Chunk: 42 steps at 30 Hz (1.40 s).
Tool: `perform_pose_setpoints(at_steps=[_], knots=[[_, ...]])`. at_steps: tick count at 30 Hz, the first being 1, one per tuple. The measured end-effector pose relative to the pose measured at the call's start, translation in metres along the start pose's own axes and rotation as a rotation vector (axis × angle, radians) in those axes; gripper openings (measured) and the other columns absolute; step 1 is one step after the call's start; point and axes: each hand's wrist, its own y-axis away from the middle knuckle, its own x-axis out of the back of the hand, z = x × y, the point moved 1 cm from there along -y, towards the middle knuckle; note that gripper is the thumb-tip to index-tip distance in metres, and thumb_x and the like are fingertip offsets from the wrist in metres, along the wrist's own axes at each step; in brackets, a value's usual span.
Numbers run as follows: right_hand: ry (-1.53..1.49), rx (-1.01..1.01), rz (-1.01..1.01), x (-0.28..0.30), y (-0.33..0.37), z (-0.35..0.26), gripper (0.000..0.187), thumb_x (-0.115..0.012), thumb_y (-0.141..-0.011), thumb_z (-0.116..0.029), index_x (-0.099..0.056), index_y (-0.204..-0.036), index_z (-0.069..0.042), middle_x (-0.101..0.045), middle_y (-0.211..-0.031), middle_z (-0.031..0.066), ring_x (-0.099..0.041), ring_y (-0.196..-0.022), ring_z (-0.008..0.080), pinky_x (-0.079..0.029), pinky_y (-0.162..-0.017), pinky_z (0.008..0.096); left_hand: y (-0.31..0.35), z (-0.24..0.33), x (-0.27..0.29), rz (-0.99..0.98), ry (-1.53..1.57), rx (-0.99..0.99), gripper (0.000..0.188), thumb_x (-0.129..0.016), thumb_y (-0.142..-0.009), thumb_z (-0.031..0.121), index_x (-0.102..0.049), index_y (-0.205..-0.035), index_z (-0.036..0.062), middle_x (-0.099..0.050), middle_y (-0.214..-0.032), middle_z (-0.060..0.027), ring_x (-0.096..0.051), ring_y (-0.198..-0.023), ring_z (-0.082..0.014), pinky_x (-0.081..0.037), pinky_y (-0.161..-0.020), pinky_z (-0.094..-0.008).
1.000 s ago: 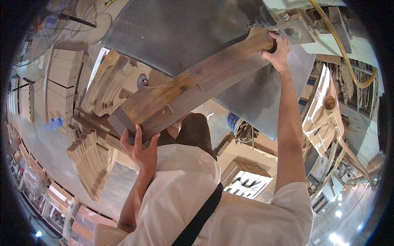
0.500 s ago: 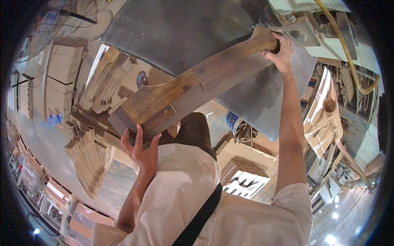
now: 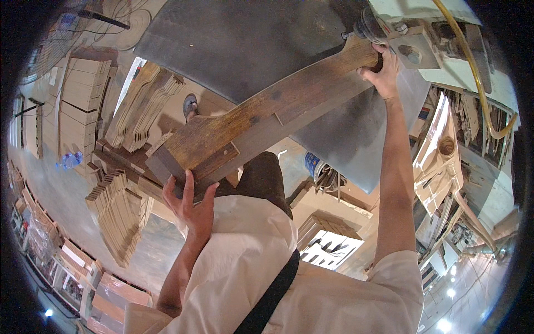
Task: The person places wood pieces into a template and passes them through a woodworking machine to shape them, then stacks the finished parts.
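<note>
A long brown wooden board (image 3: pixel 250 118) with a wavy upper edge slants across the dark flat machine table (image 3: pixel 245 50). It lies along a darker backing piece (image 3: pixel 261 134) that has small blocks on it. My left hand (image 3: pixel 194 203) is closed on the lower left end, fingertips on the face of the wood and the rest of the grip partly hidden. My right hand (image 3: pixel 384 72) grips the upper right end, thumb and fingers around its corner. Just beyond that end stands a dark round spindle (image 3: pixel 368 26), close to the wood; whether they touch I cannot tell.
A pale block with a round hole (image 3: pixel 411 53) sits beside the spindle, below a yellow hose (image 3: pixel 473 72). Shaped wooden pieces (image 3: pixel 119 222) are stacked at left. A blue bucket (image 3: pixel 314 164) of offcuts stands under the table edge. Another person's shoe (image 3: pixel 190 104) shows beyond the board.
The board and my right hand have shifted very slightly to the right. My left hand keeps its place, and both grips look the same.
</note>
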Motion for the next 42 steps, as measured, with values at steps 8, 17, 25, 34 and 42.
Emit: perform_pose_setpoints(at_steps=[8, 17, 25, 34, 42], knots=[[-0.012, -0.051, -0.064, 0.001, -0.005, 0.006, 0.080, -0.084, -0.058, -0.035, -0.057, -0.130, -0.014, -0.057, -0.125, 0.0123, -0.046, -0.121, 0.0341, -0.027, -0.110, 0.0456, -0.003, 0.004, -0.002, -0.011, 0.006, 0.010, 0.073, -0.095, -0.062, 0.022, -0.069, -0.130, 0.0184, -0.046, -0.137, -0.0176, -0.046, -0.126, -0.0376, -0.040, -0.104, -0.0497], [-0.369, -0.145, -0.110, 0.004, -0.015, 0.000, 0.053, -0.082, -0.067, -0.032, -0.066, -0.106, 0.001, -0.069, -0.086, 0.0128, -0.066, -0.082, 0.0250, -0.050, -0.080, 0.0379, -0.014, 0.012, -0.004, -0.008, 0.010, 0.004, 0.073, -0.095, -0.063, 0.023, -0.068, -0.131, 0.0178, -0.045, -0.137, -0.0190, -0.046, -0.126, -0.0383, -0.040, -0.103, -0.0504], [-0.337, -0.282, -0.245, 0.004, -0.025, 0.007, 0.047, -0.075, -0.078, -0.045, -0.068, -0.085, 0.001, -0.066, -0.074, 0.0022, -0.062, -0.079, 0.0149, -0.048, -0.075, 0.0334, -0.040, 0.023, -0.004, -0.060, -0.057, -0.002, 0.071, -0.092, -0.066, 0.031, -0.067, -0.132, 0.0180, -0.045, -0.140, -0.0225, -0.045, -0.128, -0.0409, -0.039, -0.104, -0.0517], [-0.303, -0.215, -0.359, -0.112, 0.007, 0.208, 0.050, -0.056, -0.098, -0.043, -0.062, -0.124, -0.002, -0.062, -0.125, 0.0017, -0.057, -0.111, 0.0130, -0.040, -0.099, 0.0301, -0.123, 0.020, -0.022, -0.094, -0.134, -0.156, 0.070, -0.082, -0.077, 0.043, -0.061, -0.139, 0.0178, -0.043, -0.145, -0.0260, -0.041, -0.132, -0.0452, -0.032, -0.109, -0.0549], [-0.361, -0.234, 0.070, -0.064, 0.047, 0.130, 0.038, -0.076, -0.082, -0.027, -0.069, -0.111, -0.004, -0.070, -0.114, 0.0055, -0.064, -0.107, 0.0233, -0.048, -0.095, 0.0390, -0.221, 0.019, -0.057, -0.002, -0.164, -0.375, 0.078, -0.081, -0.073, 0.051, -0.057, -0.141, 0.0211, -0.043, -0.143, -0.0239, -0.041, -0.134, -0.0421, -0.030, -0.107, -0.0616]])
